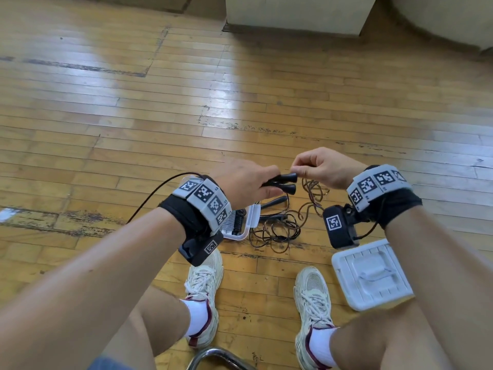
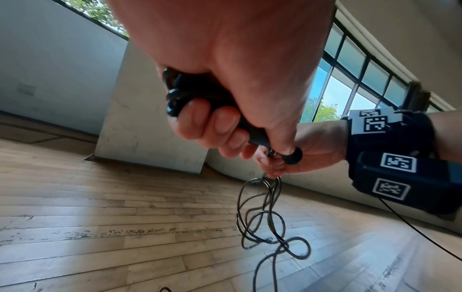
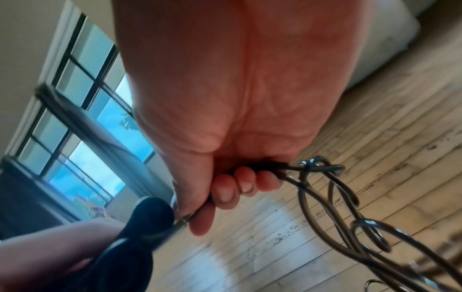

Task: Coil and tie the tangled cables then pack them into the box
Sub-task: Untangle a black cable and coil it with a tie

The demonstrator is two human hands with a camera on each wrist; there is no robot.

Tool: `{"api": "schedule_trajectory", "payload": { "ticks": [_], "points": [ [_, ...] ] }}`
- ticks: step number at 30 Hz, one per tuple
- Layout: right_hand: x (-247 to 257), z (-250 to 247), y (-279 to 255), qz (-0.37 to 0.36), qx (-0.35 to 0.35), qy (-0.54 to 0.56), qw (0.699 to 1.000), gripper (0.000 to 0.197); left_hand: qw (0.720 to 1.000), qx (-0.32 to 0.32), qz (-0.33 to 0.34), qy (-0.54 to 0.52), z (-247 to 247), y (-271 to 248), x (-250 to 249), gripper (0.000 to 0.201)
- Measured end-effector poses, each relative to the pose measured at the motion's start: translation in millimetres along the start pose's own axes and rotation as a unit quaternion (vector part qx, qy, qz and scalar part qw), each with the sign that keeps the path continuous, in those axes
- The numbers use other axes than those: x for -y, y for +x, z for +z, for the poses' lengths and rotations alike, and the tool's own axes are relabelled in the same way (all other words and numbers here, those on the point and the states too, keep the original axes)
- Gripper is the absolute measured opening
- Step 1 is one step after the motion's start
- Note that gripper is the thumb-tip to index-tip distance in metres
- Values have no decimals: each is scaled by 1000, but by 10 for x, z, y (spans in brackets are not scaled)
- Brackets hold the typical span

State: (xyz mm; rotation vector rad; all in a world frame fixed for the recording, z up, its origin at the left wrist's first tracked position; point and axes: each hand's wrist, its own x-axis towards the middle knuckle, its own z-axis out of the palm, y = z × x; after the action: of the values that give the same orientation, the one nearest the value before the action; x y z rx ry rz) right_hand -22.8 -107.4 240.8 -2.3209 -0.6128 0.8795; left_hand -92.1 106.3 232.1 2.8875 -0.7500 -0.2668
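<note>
My left hand grips two black handles side by side, their flared ends toward my right hand. In the left wrist view the fingers curl round the handles. My right hand pinches the thin dark cable just past the handle ends. From there the cable hangs in tangled loops down to the floor. More tangled cable and another black handle lie on the floor beside the clear plastic box, which holds a coiled cable.
The white box lid lies on the wooden floor at the right, next to my right shoe. My left shoe stands below the box. A chrome chair tube is at the bottom edge. A pale pillar base stands far ahead.
</note>
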Motion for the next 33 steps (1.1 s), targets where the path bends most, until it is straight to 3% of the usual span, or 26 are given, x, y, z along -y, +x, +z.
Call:
{"api": "schedule_trajectory", "payload": {
  "ticks": [3, 8, 12, 14, 17, 23, 33],
  "points": [
    [41, 94, 22, 8, -15, -51, 999, 17, 998, 43, -31, 34, 49, 20, -103, 34],
    [183, 173, 57, -7, -81, -168, 983, 19, 994, 59, -59, 71, 138, 63, -192, 38],
    [274, 217, 118, 34, -133, -184, 973, 42, 990, 37, -104, 87, 158, 62, -195, 34],
    [292, 224, 149, 109, -133, -123, 977, 47, 989, 22, -124, 80, 172, 67, -197, 32],
    [281, 204, 166, 194, -83, 79, 974, 39, 988, -13, -143, 62, 171, 71, -176, 30],
    [309, 129, 117, 180, -23, 367, 912, 19, 981, -58, -182, 24, 132, 100, -90, 28],
    [301, 182, 97, 89, -31, 377, 921, 8, 948, -63, -247, -192, -78, 160, 3, 29]
  ]
}}
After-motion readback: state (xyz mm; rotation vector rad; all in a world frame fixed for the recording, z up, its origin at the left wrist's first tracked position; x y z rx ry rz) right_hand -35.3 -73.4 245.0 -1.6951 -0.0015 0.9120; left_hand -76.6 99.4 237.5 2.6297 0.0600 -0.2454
